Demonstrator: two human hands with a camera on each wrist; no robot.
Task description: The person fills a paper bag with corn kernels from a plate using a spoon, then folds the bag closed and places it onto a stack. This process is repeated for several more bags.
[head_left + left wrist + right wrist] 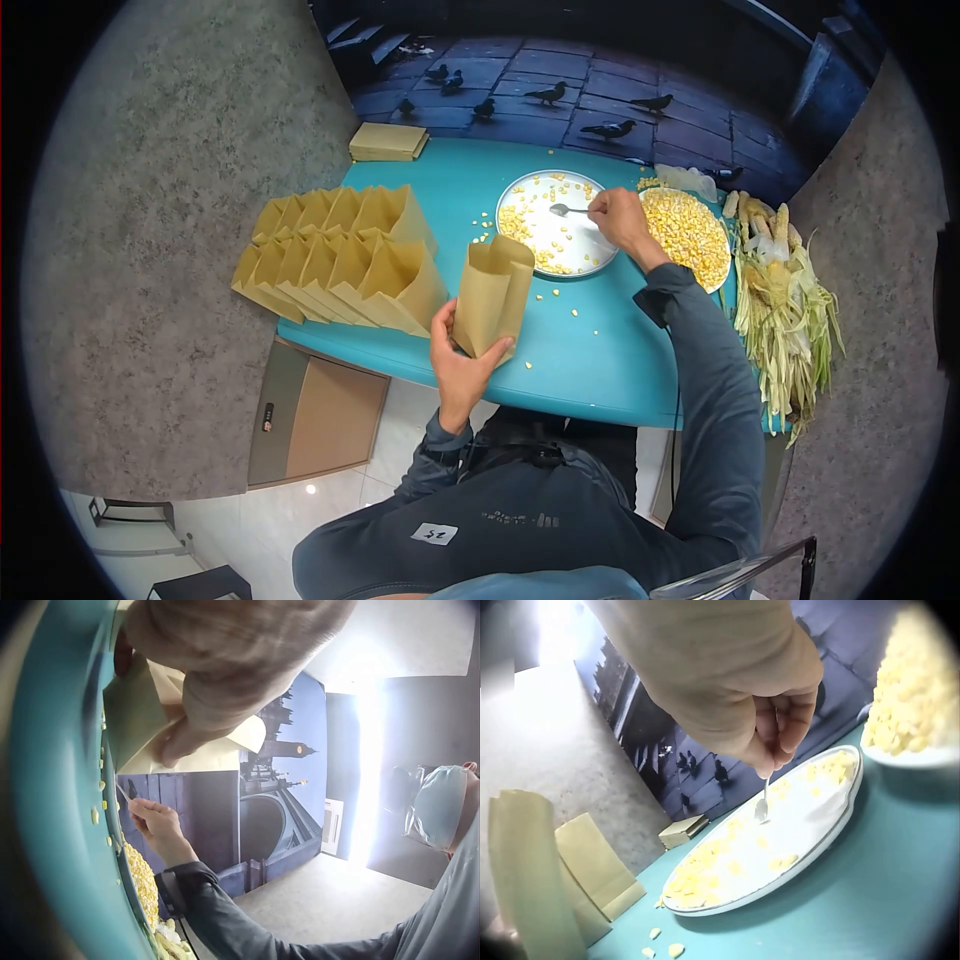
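In the head view the left hand (462, 362) grips an open brown paper bag (492, 295) low down, the bag upright with its mouth up. The right hand (625, 222) pinches the handle of a small metal spoon (562, 210) over a white round plate (545, 235) with scattered corn kernels. In the right wrist view the spoon (762, 810) hangs bowl down from the fingertips of the right hand (727, 682), just over the plate (802, 825). The left wrist view shows the left hand (232, 660) around the bag (139, 712).
Two rows of open paper bags (340, 270) stand at the left, with a stack of folded bags (388, 142) behind. A heaped plate of kernels (685, 238) is at the right, beside husks and cobs (785, 310). Loose kernels (540, 297) dot the teal table (600, 370).
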